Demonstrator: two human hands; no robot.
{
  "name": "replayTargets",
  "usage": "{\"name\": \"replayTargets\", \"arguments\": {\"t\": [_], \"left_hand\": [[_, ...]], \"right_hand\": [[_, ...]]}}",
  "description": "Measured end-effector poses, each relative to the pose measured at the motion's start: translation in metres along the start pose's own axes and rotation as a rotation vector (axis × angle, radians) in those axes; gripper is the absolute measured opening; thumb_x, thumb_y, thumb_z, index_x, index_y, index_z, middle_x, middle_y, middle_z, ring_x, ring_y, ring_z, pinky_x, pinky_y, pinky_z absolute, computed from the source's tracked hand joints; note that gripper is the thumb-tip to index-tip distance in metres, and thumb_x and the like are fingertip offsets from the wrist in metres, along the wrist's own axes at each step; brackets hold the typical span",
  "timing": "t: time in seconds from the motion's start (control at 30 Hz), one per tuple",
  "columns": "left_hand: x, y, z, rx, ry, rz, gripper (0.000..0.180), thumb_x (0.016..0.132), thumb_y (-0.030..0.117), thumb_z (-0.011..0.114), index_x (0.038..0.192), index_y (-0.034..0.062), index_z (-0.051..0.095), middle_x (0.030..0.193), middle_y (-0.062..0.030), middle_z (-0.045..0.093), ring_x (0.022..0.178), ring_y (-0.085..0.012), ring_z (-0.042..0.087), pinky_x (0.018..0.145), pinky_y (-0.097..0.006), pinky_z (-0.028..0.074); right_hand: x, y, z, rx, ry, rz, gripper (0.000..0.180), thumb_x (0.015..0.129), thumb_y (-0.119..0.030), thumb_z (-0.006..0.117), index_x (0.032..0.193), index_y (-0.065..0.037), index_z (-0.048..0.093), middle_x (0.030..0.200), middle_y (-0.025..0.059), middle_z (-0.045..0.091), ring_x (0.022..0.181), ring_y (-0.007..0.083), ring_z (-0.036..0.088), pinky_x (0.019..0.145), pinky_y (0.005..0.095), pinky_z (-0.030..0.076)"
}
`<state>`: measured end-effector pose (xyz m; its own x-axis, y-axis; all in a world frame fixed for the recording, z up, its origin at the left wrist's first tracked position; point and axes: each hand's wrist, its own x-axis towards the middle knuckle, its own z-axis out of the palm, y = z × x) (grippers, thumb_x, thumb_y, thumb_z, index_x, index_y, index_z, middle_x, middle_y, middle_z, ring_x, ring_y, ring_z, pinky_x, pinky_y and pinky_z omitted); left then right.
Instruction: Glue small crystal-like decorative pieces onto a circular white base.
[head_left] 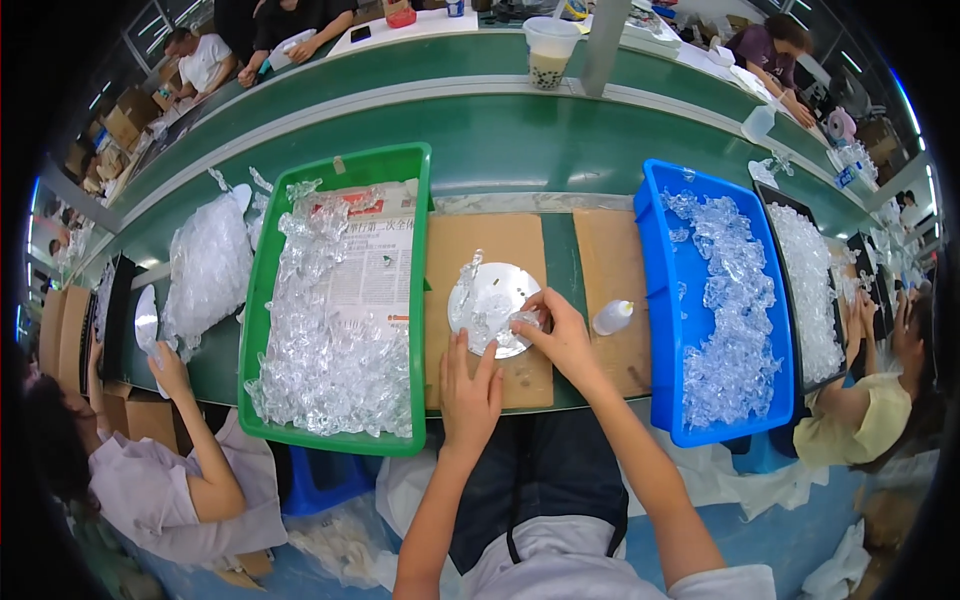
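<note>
A round silver disc [520,282] lies on a cardboard sheet [500,385] in front of me. Several small clear plastic pieces [490,315] rest on it, along with a few tiny dark bits. My right hand [562,338] pinches a clear plastic piece [527,320] between thumb and fingers over the disc's right side. At the lower left rim of the disc, my left hand [468,395] is open, its fingers stretched out and slightly apart. To the right of my right hand, a small white squeeze bottle [613,317] stands tilted on a second cardboard sheet [612,260].
On the left, a green tray [422,300] holds clear plastic pieces on newspaper. A blue tray [660,300] of similar pieces is on the right, beside a black tray [790,290]. A cup [550,52] stands on the ledge ahead. Co-workers sit at both sides.
</note>
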<state>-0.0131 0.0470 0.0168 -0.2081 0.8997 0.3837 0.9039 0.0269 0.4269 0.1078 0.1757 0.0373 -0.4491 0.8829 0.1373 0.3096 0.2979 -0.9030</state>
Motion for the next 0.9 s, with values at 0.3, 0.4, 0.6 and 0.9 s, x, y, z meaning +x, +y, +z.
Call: {"name": "replayTargets", "arguments": {"t": [0.3, 0.4, 0.6, 0.9], "left_hand": [[0.008, 0.004, 0.014, -0.125, 0.188, -0.093, 0.042, 0.081, 0.009, 0.068, 0.122, 0.0081, 0.059, 0.084, -0.0112, 0.049, 0.072, -0.0255, 0.049, 0.066, -0.036, 0.043], [0.011, 0.001, 0.018, -0.139, 0.132, -0.089, 0.044, 0.081, 0.007, 0.068, 0.123, 0.0075, 0.058, 0.075, -0.0115, 0.051, 0.063, -0.0241, 0.051, 0.059, -0.035, 0.043], [0.017, -0.003, 0.014, -0.197, 0.116, -0.105, 0.037, 0.081, 0.001, 0.066, 0.117, 0.0048, 0.062, 0.069, -0.0142, 0.057, 0.057, -0.0227, 0.055, 0.055, -0.034, 0.044], [0.019, 0.001, 0.011, -0.123, 0.097, -0.109, 0.036, 0.08, -0.001, 0.066, 0.116, 0.0045, 0.063, 0.071, -0.0142, 0.061, 0.057, -0.0216, 0.058, 0.055, -0.032, 0.045]], "right_hand": [[-0.074, -0.02, -0.024, -0.067, 0.483, 0.042, 0.046, 0.073, -0.011, 0.076, 0.111, -0.002, 0.051, 0.107, 0.0096, 0.055, 0.086, 0.0174, 0.052, 0.071, 0.0272, 0.041], [-0.057, -0.004, -0.035, -0.254, 0.685, -0.104, 0.05, 0.075, -0.008, 0.073, 0.117, -0.001, 0.046, 0.117, 0.0127, 0.052, 0.098, 0.0225, 0.052, 0.083, 0.0308, 0.041], [-0.048, 0.01, -0.045, -0.137, 0.445, -0.009, 0.045, 0.072, -0.014, 0.078, 0.109, -0.003, 0.056, 0.09, 0.0119, 0.062, 0.083, 0.0255, 0.062, 0.076, 0.035, 0.049], [-0.073, -0.019, -0.034, -0.44, 0.094, -0.044, 0.047, 0.064, -0.021, 0.079, 0.105, -0.008, 0.061, 0.089, 0.0079, 0.06, 0.081, 0.0279, 0.06, 0.067, 0.0378, 0.048]]}}
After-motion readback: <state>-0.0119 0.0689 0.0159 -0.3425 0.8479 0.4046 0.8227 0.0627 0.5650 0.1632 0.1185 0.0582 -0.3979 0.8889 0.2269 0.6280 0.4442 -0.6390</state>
